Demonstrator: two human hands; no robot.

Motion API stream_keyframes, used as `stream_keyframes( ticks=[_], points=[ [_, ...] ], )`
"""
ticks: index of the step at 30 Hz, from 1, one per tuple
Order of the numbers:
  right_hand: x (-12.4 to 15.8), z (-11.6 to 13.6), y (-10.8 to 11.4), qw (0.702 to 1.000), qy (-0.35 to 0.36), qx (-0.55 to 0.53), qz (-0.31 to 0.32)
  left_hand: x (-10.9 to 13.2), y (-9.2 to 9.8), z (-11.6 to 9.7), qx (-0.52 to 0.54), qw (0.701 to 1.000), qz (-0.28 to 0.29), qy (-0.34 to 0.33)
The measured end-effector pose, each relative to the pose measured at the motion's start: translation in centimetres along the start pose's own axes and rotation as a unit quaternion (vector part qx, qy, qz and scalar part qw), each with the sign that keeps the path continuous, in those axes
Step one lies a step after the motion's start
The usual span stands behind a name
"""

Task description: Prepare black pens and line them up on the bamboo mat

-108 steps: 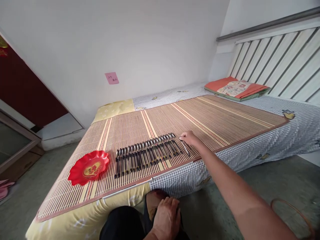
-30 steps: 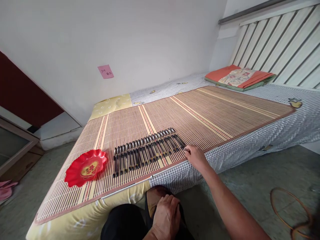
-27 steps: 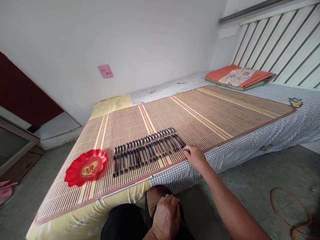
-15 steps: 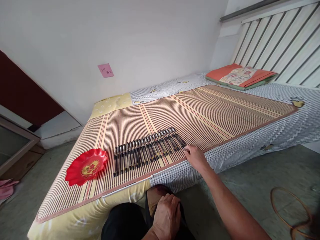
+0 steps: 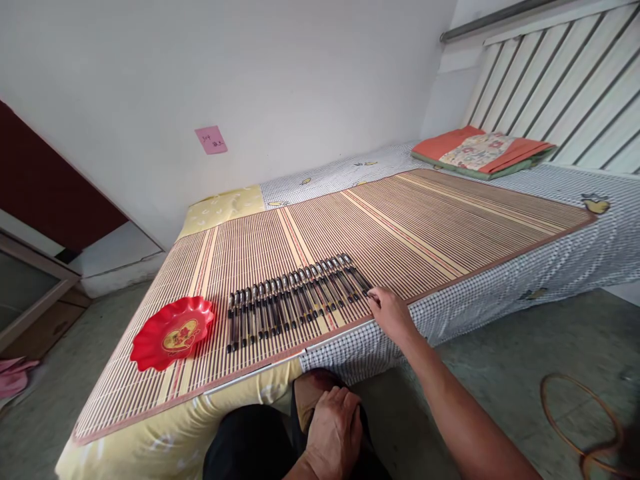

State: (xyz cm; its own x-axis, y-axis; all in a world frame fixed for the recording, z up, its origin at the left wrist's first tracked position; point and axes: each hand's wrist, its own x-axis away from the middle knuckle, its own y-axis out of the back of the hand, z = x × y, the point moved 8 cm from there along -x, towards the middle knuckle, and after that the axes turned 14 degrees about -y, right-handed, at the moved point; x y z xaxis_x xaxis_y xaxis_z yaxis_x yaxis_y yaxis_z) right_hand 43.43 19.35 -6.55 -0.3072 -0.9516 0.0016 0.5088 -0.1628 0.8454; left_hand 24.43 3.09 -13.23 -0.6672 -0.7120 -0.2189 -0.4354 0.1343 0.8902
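Observation:
Several dark-capped pens [image 5: 285,300] lie side by side in a long row on a striped bamboo mat [image 5: 400,227]. At the row's right end, my right hand [image 5: 384,305] has its fingers pinched on the lower tip of the last pen [image 5: 359,277]. My left hand [image 5: 334,427] rests on my knee below the bed edge, its fingers together and curled over, with nothing seen in it. Left of the row sits a red scalloped plate [image 5: 197,309] with a yellow heart print.
Folded orange and green bedding [image 5: 430,148] lies at the bed's far right, by a white slatted headboard [image 5: 565,87]. A pink note [image 5: 211,140] is on the wall. A brown hoop-shaped thing [image 5: 575,378] is on the floor at right.

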Motion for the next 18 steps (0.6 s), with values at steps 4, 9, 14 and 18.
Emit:
stream_keyframes(
  ticks=[4, 9, 14, 18],
  points=[
    [-0.1, 0.5, 0.1, 1.0, -0.004, 0.023, -0.011, -0.1, 0.2, -0.2, -0.003, 1.0, -0.005, -0.004],
    [-0.5, 1.3, -0.2, 0.998, -0.008, 0.058, -0.019, -0.2, 0.3, -0.3, -0.005, 1.0, -0.006, -0.011],
    [-0.5, 1.6, -0.7, 0.997, -0.005, 0.069, -0.021, -0.1, 0.5, -0.4, -0.008, 1.0, -0.011, -0.014],
    [-0.4, 1.4, -0.8, 0.997, -0.005, 0.067, -0.021, -0.2, 0.6, -0.4, -0.004, 1.0, -0.013, -0.014]
  ],
)
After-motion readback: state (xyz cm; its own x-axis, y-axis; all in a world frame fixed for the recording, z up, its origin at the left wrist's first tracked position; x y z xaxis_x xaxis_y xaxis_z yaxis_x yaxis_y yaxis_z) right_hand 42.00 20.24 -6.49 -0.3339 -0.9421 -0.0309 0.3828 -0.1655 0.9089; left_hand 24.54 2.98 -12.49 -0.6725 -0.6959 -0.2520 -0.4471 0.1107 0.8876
